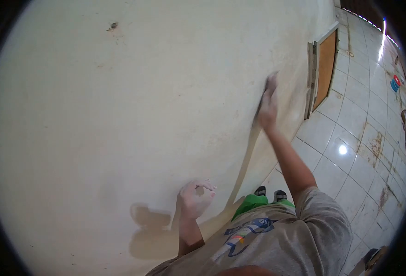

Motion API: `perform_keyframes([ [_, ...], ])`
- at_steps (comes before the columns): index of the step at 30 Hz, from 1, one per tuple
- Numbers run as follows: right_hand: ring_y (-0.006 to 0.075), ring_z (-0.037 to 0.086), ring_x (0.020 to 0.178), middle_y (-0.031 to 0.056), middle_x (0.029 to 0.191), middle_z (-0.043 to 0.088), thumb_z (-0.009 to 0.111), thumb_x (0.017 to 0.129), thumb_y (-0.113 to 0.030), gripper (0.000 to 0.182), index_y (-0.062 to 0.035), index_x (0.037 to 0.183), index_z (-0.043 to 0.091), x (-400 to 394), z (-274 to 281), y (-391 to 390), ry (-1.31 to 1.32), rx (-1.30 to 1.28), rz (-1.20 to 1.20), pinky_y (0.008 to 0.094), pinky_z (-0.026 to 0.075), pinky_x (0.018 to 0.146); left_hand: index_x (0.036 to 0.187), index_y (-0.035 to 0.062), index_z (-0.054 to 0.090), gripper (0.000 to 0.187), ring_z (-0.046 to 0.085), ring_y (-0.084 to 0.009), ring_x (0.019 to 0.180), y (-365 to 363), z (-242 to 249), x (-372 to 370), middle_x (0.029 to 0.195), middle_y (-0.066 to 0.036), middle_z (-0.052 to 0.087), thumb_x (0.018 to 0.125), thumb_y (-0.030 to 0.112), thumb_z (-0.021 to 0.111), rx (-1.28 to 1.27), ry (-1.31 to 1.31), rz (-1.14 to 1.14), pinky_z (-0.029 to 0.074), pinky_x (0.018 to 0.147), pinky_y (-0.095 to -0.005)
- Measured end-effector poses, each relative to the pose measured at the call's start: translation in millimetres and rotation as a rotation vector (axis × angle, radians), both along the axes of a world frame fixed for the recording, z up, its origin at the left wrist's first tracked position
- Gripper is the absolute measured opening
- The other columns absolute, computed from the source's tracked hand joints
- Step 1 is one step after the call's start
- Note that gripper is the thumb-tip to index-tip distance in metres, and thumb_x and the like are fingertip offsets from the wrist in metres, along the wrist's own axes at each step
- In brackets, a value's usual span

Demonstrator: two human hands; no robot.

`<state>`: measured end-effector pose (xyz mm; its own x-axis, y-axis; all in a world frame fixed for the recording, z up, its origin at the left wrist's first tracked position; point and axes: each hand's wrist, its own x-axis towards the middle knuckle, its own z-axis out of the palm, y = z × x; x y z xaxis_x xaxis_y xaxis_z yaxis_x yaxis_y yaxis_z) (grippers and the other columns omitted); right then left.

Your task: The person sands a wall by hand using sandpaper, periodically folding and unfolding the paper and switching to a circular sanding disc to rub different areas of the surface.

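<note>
My right hand (pixel 268 103), coated in pale dust, reaches forward and lies against the off-white wall (pixel 120 115). Its fingers are stretched out and held together. A thin dark edge shows between this palm and the wall; whether it is a flat sheet or only shadow is hard to tell. Nearer my body, my left hand (pixel 196 200) is raised close to the wall, dusty too. Its fingers are loosely bent with a gap to the thumb, and no object shows in it. Shadows of both arms fall on the wall.
A brown door panel in a pale frame (pixel 326 69) stands at the wall's far end. White floor tiles (pixel 331 170) with brown stains run along the right. A blue and red round object (pixel 395 83) lies on the floor. My sandalled feet (pixel 260 191) are close to the wall.
</note>
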<state>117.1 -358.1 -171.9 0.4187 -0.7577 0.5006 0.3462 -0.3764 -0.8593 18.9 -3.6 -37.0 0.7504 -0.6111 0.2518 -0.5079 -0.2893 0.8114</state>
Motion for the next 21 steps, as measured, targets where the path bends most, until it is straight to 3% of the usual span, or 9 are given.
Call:
perform_keyframes([
  [3,0.0228,0.029,0.147,0.0205,0.158,0.032,0.032,0.109,-0.021,0.051,0.0085,0.151,0.028,17.3,38.7,-73.5,-0.01,0.489,0.16,0.0308,0.02,0.12,0.089,0.0044,0.064,0.02,0.07,-0.0222,0.086,-5.4,20.7,-3.3,0.087,-0.01,0.072,0.073,0.001,0.075,0.114,-0.081,0.003,0.056,0.091,-0.0412],
  [7,0.027,0.027,0.149,0.0214,0.16,0.028,0.032,0.106,-0.019,0.055,0.0061,0.154,0.021,12.4,30.0,-72.9,0.007,0.442,0.159,0.0332,0.021,0.12,0.091,0.0049,0.064,0.021,0.071,-0.0246,0.088,-2.9,25.1,1.2,0.091,-0.011,0.071,0.073,0.003,0.075,0.17,-0.172,-0.059,0.055,0.091,-0.0421],
  [10,0.0313,0.025,0.149,0.0227,0.161,0.022,0.034,0.099,-0.006,0.06,0.0077,0.154,0.017,-17.6,12.5,28.8,-0.064,0.219,0.092,0.038,0.02,0.121,0.092,0.0047,0.065,0.021,0.071,-0.0264,0.088,-4.6,24.0,3.4,0.09,-0.012,0.07,0.074,0.007,0.075,0.203,-0.115,-0.053,0.054,0.092,-0.0436],
  [14,0.0372,0.021,0.15,0.0243,0.164,0.014,0.037,0.089,0.01,0.07,0.0099,0.154,0.012,-76.7,-36.6,162.3,0.002,-0.062,0.209,0.0443,0.018,0.122,0.092,0.0048,0.065,0.019,0.07,-0.0269,0.088,6.6,5.2,14.6,0.092,-0.012,0.07,0.075,0.008,0.074,0.162,-0.065,-0.133,0.052,0.095,-0.0449],
  [18,0.0379,0.023,0.149,0.0249,0.162,0.017,0.037,0.094,0.006,0.064,0.0109,0.153,0.013,-96.7,-41.4,182.0,0.196,-0.213,0.222,0.044,0.02,0.121,0.091,0.0047,0.065,0.019,0.07,-0.026,0.09,3.3,7.4,17.4,0.092,-0.011,0.07,0.075,0.006,0.073,0.169,-0.034,-0.16,0.051,0.096,-0.0453],
  [21,0.0349,0.027,0.148,0.025,0.16,0.023,0.036,0.099,-0.001,0.058,0.0103,0.153,0.017,-56.0,-19.9,116.2,0.079,-0.128,-0.001,0.0408,0.023,0.12,0.091,0.0046,0.065,0.018,0.07,-0.0256,0.09,6.4,2.7,18.6,0.091,-0.011,0.07,0.075,0.004,0.073,0.128,0.009,-0.172,0.051,0.096,-0.0454],
])
